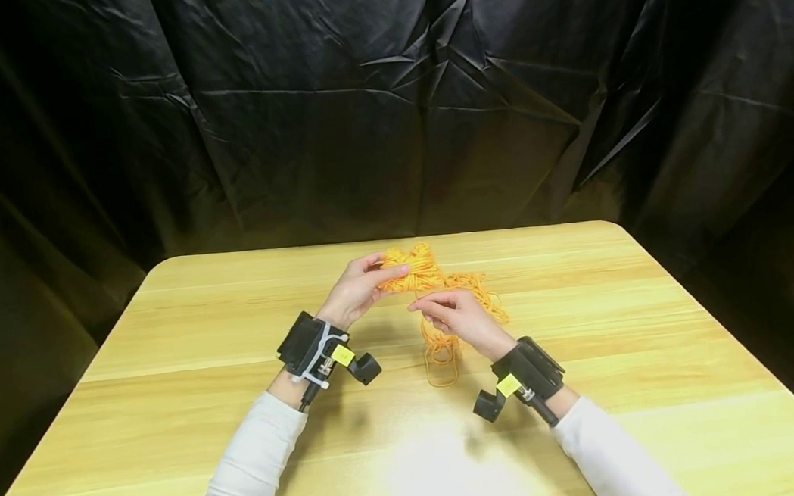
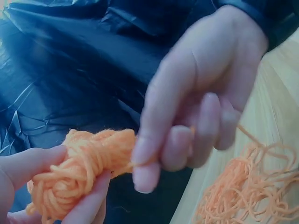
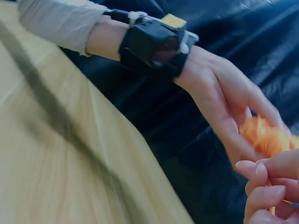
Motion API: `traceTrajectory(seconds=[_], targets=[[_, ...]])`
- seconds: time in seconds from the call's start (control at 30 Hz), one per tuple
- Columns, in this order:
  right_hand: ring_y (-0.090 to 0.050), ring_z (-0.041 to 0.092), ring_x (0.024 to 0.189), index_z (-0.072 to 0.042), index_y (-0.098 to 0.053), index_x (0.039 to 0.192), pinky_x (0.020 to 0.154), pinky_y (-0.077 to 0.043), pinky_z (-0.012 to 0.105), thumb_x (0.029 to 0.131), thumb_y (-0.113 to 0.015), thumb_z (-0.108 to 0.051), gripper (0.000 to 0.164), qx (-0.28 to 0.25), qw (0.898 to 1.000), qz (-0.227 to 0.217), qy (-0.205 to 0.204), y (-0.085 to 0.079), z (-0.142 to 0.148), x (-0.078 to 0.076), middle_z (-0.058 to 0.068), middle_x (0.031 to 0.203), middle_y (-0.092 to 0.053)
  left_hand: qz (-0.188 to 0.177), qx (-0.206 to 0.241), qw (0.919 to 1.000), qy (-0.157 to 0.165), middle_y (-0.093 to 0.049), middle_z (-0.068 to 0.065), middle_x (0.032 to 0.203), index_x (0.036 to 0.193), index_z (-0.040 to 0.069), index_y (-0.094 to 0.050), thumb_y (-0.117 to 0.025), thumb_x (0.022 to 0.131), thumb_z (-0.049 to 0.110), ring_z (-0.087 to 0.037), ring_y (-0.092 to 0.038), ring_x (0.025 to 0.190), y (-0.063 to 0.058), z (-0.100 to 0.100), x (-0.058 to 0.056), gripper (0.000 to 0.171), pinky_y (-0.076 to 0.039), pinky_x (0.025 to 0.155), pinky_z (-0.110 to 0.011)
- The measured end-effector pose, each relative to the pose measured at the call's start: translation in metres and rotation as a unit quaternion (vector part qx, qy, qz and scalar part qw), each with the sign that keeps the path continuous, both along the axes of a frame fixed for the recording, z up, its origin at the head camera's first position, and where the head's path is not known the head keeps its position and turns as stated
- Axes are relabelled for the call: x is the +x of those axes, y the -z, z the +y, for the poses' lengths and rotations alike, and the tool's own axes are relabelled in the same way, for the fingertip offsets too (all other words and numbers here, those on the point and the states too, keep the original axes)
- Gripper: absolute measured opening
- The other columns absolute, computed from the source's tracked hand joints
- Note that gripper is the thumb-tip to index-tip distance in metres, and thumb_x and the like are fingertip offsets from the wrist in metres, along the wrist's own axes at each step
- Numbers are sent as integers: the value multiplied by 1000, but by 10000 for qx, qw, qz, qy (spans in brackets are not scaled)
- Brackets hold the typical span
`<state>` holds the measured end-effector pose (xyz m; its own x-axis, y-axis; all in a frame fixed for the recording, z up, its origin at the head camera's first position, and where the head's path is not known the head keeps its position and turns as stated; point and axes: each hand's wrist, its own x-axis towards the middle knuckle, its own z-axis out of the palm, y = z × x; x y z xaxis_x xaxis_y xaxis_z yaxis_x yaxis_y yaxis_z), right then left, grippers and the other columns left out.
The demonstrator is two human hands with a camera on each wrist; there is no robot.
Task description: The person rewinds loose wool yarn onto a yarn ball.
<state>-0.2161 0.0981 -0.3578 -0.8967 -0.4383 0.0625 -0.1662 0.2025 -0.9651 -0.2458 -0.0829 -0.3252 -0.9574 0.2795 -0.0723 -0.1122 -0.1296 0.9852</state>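
Observation:
A bundle of orange yarn [image 1: 420,265], wound round its middle, is gripped between the thumb and fingers of my left hand [image 1: 355,287] above the far part of the table. Close in front and to the right, my right hand [image 1: 461,316] pinches a strand of the yarn between thumb and forefinger. In the left wrist view the strand [image 2: 147,162] runs from the bundle through the right fingertips, and it comes out again behind the curled fingers. The right wrist view shows the wound bundle [image 3: 268,137] partly hidden behind the right fingers.
A loose, tangled pile of orange yarn [image 2: 238,191] lies on the wooden table [image 1: 194,397] beneath and beyond the right hand, with a loop trailing toward the front. A black sheet [image 1: 336,153] hangs behind the table's far edge. Both wrists wear black camera straps [image 1: 530,369].

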Motion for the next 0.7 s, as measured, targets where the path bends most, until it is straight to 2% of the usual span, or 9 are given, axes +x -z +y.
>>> traceTrajectory(seconds=[0.13,0.27,0.4,0.53,0.6,0.7], targets=[[-31,8,47,-1,-64,105,44,-27,18,92,-49,-17,25,532,9979,373,-27,-10,0,4,-1,62,-41,7,-249,9995,-170,-53,-7,98,118,-3,-46,-63,82,8,-14,-55,83,1,2,0,41,-47,83,-31],[-33,10,51,-3,-65,104,46,-29,19,91,-50,-16,24,949,9927,750,-2,-19,2,5,0,67,-46,32,-615,9977,-284,-56,-8,94,116,-2,-47,-65,80,9,-13,-56,79,1,3,1,42,-50,79,-31],[-32,12,50,-4,-66,99,44,-26,21,90,-52,-18,22,1194,9887,903,-62,-32,5,4,-1,60,-41,12,-743,9968,-295,-59,-13,95,110,-1,-49,-67,79,9,-14,-58,75,0,3,2,37,-51,77,-36],[-29,11,44,-4,-67,89,41,-22,21,88,-55,-21,21,1423,9839,1074,-156,-46,7,2,-2,53,-39,144,-771,9968,-148,-58,-20,102,119,2,-46,-65,80,7,-17,-61,77,1,3,3,44,-50,75,-42],[-28,9,42,-4,-67,82,40,-21,21,87,-57,-23,21,1585,9794,1244,-119,-55,8,1,-2,51,-42,255,-750,9969,-26,-56,-22,105,124,4,-44,-64,80,5,-19,-61,80,1,3,3,48,-51,73,-42],[-26,9,40,-4,-67,81,39,-19,21,86,-59,-22,21,1717,9740,1475,-46,-68,11,-2,2,54,-52,490,-811,9953,209,-55,-22,108,124,4,-47,-62,82,3,-21,-60,85,2,3,4,45,-52,70,-39]])
